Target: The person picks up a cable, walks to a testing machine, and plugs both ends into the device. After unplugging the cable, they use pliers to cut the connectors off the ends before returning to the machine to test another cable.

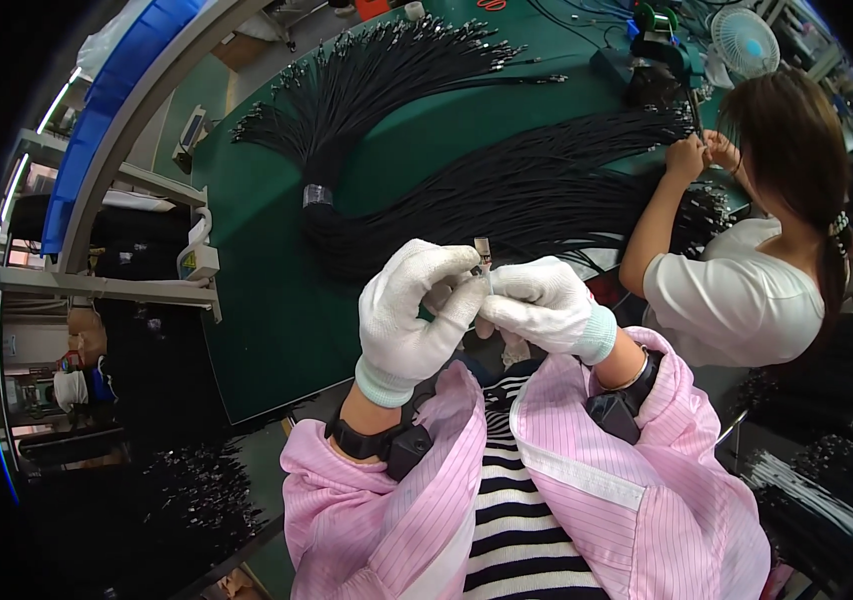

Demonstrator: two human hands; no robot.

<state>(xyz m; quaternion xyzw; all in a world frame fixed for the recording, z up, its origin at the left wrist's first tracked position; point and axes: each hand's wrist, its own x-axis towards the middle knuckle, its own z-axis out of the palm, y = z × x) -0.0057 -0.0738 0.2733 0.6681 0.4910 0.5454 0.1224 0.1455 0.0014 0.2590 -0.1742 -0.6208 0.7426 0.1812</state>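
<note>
Leftmost, the gloved left hand [409,315] pinches a small connector [483,246] between thumb and fingertips, just above the near edge of the green bench [247,345]. The connector stands roughly upright, pale tip up; it looks light and stiff, likely easy to lose in slick knit gloves, so gripping its sides below the tip seems best. The right hand [547,305] is bunched narrow against its lower end; whether it grips anything, I cannot tell.
</note>
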